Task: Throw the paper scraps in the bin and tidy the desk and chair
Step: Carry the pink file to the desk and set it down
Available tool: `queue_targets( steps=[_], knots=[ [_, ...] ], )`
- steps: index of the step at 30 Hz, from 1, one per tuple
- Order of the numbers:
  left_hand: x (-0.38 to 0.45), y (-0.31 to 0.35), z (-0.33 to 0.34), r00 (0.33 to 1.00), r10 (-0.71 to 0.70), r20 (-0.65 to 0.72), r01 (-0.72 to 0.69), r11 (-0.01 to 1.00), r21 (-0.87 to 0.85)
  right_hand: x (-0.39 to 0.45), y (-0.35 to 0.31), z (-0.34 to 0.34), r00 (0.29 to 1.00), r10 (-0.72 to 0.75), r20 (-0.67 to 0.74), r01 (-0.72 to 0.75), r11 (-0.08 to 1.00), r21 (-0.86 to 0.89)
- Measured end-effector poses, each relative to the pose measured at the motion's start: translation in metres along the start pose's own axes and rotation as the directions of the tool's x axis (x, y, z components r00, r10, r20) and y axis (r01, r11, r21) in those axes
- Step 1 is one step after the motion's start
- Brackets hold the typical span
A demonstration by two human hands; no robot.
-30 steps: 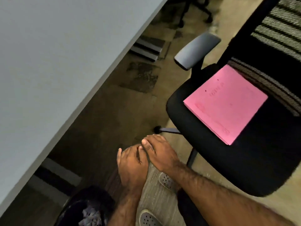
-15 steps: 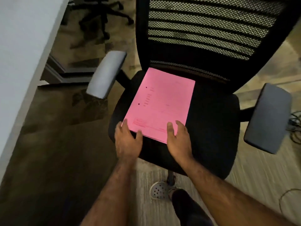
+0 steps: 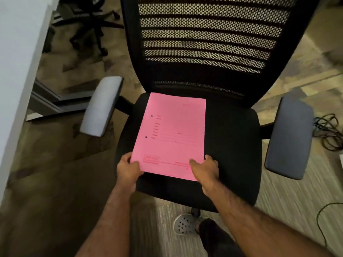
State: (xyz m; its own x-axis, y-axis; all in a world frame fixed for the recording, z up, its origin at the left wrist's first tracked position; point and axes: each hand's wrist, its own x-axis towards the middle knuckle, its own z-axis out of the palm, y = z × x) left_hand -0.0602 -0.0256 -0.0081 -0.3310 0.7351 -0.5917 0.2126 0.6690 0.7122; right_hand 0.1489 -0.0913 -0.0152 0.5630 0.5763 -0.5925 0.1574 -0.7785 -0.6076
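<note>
Chair seat: pink folder between fingers.

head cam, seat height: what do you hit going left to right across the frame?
White desk → left armrest → pink folder on the black chair seat, gripped at its near corners by the left hand and right hand → right armrest → cables on the floor.

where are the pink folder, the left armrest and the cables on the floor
pink folder [image 3: 172, 134], head view, middle of its cover
left armrest [image 3: 102, 106], head view, centre of the grey pad
cables [image 3: 328, 130], head view, the tangled loops
</note>
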Motion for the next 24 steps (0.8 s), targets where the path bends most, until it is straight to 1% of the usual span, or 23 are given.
queue_targets(
  steps=[1,3,6,9,13,15,18,20,24],
  knots=[
    [-0.007,-0.001,-0.002,0.997,-0.048,0.059,0.053,0.995,-0.089,0.001,0.002,-0.003,1.0,0.016,0.008,-0.016,1.0,0.002],
    [-0.027,-0.003,-0.007,0.982,-0.108,0.157,0.137,0.973,-0.185,-0.002,0.008,-0.01,0.999,0.025,0.026,-0.025,1.0,-0.003],
    [-0.065,-0.003,-0.019,0.965,-0.157,0.212,0.202,0.956,-0.213,-0.017,0.015,-0.028,0.994,0.043,0.096,-0.049,0.997,0.062],
    [-0.107,-0.002,-0.034,0.957,-0.188,0.223,0.234,0.951,-0.202,-0.035,0.017,-0.052,0.997,-0.002,0.074,-0.001,0.999,0.041],
    [-0.157,0.013,-0.061,0.961,-0.172,0.215,0.209,0.964,-0.164,-0.074,0.007,-0.078,0.996,-0.082,0.043,0.078,0.994,0.076],
    [-0.178,0.022,-0.073,0.969,-0.147,0.199,0.182,0.968,-0.173,-0.094,-0.003,-0.087,0.992,-0.127,0.026,0.124,0.988,0.097],
    [-0.208,0.034,-0.093,0.987,-0.056,0.148,0.084,0.979,-0.188,-0.12,-0.024,-0.1,0.98,-0.2,-0.001,0.198,0.971,0.131],
    [-0.226,0.041,-0.109,0.993,-0.006,0.118,0.032,0.976,-0.216,-0.137,-0.04,-0.104,0.963,-0.268,0.014,0.263,0.953,0.153],
    [-0.256,0.044,-0.147,0.999,0.018,0.041,-0.007,0.967,-0.256,-0.17,-0.069,-0.1,0.908,-0.408,0.089,0.388,0.903,0.186]
  ],
)
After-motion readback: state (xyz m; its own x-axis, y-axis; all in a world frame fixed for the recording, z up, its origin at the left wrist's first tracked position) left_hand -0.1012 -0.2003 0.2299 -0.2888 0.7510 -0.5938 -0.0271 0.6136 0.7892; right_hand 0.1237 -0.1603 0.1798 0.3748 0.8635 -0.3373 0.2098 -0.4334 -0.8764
